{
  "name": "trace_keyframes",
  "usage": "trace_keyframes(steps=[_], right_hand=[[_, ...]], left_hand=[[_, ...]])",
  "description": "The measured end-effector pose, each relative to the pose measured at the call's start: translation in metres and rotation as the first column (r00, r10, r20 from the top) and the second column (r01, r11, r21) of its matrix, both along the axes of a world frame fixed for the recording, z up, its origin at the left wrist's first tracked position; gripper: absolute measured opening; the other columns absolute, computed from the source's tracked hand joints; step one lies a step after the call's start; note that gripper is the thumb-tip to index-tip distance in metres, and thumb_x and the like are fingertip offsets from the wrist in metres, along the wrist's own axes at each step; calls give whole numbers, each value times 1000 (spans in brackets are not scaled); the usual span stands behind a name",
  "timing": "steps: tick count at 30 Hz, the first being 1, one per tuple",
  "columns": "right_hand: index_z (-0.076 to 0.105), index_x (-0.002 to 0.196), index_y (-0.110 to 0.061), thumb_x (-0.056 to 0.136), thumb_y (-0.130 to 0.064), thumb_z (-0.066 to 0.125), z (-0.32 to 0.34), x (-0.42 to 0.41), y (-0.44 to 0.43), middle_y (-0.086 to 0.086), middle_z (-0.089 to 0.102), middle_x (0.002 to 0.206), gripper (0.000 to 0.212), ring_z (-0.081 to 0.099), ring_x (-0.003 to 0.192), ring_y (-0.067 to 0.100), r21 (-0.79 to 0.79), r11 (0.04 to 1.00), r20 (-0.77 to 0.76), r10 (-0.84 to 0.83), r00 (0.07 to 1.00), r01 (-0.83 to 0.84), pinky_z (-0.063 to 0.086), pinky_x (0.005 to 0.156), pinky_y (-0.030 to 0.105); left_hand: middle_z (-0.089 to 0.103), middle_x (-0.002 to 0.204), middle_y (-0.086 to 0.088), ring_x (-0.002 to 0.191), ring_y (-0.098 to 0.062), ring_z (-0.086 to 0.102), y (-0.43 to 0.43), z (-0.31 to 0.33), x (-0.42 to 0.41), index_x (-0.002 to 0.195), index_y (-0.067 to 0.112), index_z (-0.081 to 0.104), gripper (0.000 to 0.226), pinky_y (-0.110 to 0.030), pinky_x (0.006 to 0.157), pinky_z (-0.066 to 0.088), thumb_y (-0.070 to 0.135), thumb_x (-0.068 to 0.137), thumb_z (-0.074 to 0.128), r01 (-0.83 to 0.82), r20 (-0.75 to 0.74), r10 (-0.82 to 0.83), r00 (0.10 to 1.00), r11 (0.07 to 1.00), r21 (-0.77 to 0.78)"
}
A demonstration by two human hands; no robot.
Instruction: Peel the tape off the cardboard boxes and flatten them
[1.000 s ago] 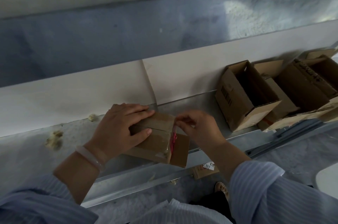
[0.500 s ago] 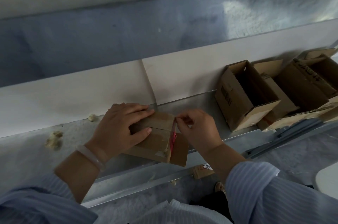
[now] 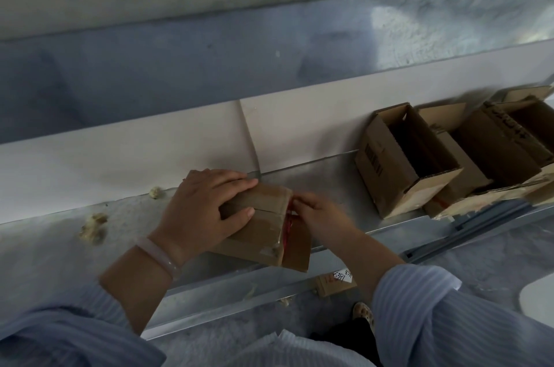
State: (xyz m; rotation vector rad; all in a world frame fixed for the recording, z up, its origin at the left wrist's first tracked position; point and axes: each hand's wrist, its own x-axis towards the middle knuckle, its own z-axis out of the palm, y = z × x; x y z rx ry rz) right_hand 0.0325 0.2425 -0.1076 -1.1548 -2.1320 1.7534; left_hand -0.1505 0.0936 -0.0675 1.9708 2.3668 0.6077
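head view: a small cardboard box (image 3: 263, 231) lies on a metal ledge (image 3: 329, 180), near its front edge and in front of a white board (image 3: 120, 150). it is closed. the seam between its top flaps runs left to right along the ledge, and its short end face points right and slightly toward the person. how far the box reaches to the left cannot be told, because the hand covers it. clear tape (image 3: 284, 227) with red print runs down the right-hand edge of the box.

the left hand (image 3: 207, 210) lies flat on the box top with straight fingers, pressing it down, thumb beside the seam. a pale bracelet (image 3: 159, 255) sits on that wrist. the right hand (image 3: 320, 216) is at the box's right end with its fingers curled, fingertips pinching the tape at the top corner.

further right on the ledge, well apart from the small box, an open box (image 3: 386, 174) stands tilted, with its mouth facing up and to the right and a barcode on its left wall. its inside is in dark shadow. just beside it, more open boxes (image 3: 503, 144) lean together with their flaps spread.

pale crumbs (image 3: 93, 228) lie on the ledge to the left. a cardboard scrap (image 3: 335, 282) with a written label sits below the ledge.
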Motion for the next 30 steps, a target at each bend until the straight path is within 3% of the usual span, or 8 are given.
trace_keyframes(steps=[5,9,12,15,19,23,27,30], right_hand=[[71,110,-33,95,-21,61,-7,8,8,-13,71,99,21,65,95,4,262,950,63,159,985,-170,51,88,27],[74,107,-28,89,-19,69,-5,13,10,-13,74,97,21,66,90,0,394,891,17,240,971,-227,50,84,16],[76,106,-26,91,-21,66,-4,11,14,-11,74,96,18,63,86,0,563,774,69,306,950,-290,39,74,3],[76,104,-20,93,-22,61,0,11,18,-3,74,96,18,66,85,12,668,673,99,344,934,-318,38,70,14],[73,106,-14,94,-21,58,3,10,18,4,72,97,20,65,87,23,707,613,140,366,920,-352,40,72,24],[72,97,-12,88,-22,52,2,11,12,6,71,86,25,66,73,26,742,592,97,370,924,-315,50,64,33],[72,99,-14,88,-23,50,0,12,7,4,70,90,25,65,75,25,738,622,64,322,944,-262,51,64,36],[71,99,-14,91,-26,48,-3,12,3,4,69,90,28,64,77,22,728,653,23,282,959,-209,48,66,30]], left_hand=[[54,130,23,119,1,48,-5,1,-9,128,40,58,47,-38,100,39,58,86,49,47,63,-47,997,999,-4],[57,129,23,122,3,47,-5,2,-16,126,41,59,44,-39,100,41,55,86,49,80,86,-80,993,997,-3],[58,128,23,121,2,48,-4,3,-18,125,40,60,43,-39,98,42,54,86,49,95,82,-94,992,995,-10],[58,128,22,121,1,48,-4,2,-18,125,39,61,44,-38,98,42,54,86,49,102,74,-101,992,995,-6],[57,128,22,121,3,46,-4,2,-18,125,39,61,44,-33,97,40,54,86,48,107,57,-106,993,994,-10],[57,128,22,121,3,46,-4,2,-18,125,39,61,44,-31,97,38,54,86,48,108,54,-107,993,994,-5],[57,128,24,120,5,46,-4,2,-18,124,39,61,43,-30,96,38,54,86,48,104,51,-104,993,995,4],[56,128,24,120,5,46,-3,2,-17,124,39,61,43,-31,97,38,55,86,49,101,45,-101,994,995,3]])
